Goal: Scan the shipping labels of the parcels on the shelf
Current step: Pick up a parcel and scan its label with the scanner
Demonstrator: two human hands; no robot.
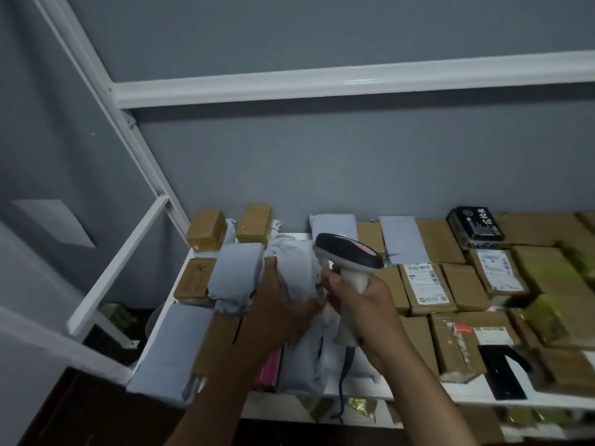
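My right hand (363, 304) grips the white handle of a barcode scanner (347, 257) with a dark head and a red light on top; its cable hangs down past the shelf edge. My left hand (277, 307) holds a crumpled grey-white poly mailer parcel (296, 268) just left of the scanner head. The scanner's head sits above this parcel. No label shows on the held parcel. Cardboard parcels with white shipping labels (425, 283) lie flat to the right.
The white shelf (363, 392) is packed with brown boxes, grey mailers (236, 272), a black box (475, 225) at the back and a pink item (269, 370) near the front. White frame rails (322, 86) run above and at left. More parcels sit on the lower level.
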